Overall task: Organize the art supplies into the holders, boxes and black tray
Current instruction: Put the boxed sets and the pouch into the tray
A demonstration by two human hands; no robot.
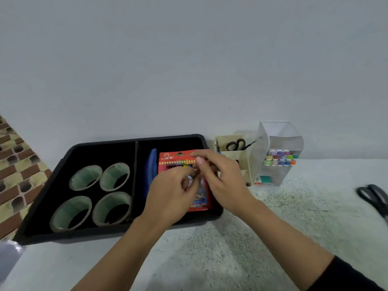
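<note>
left hand (pixel 172 192), right hand (pixel 220 177) cover crayon box (pixel 178 159) | scissors (pixel 373 196) well apart

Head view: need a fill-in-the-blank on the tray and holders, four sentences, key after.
1. The black tray's left compartment holds ___ tape rolls.
2. The red colour-pencil box lies in the tray's ___ compartment.
3. The coloured markers stand in the ___ holder, beside the beige holder.
4. One pair of black scissors stands in the beige holder; the other pair lies on the ___.

Missing: four; right; clear; table.
</note>
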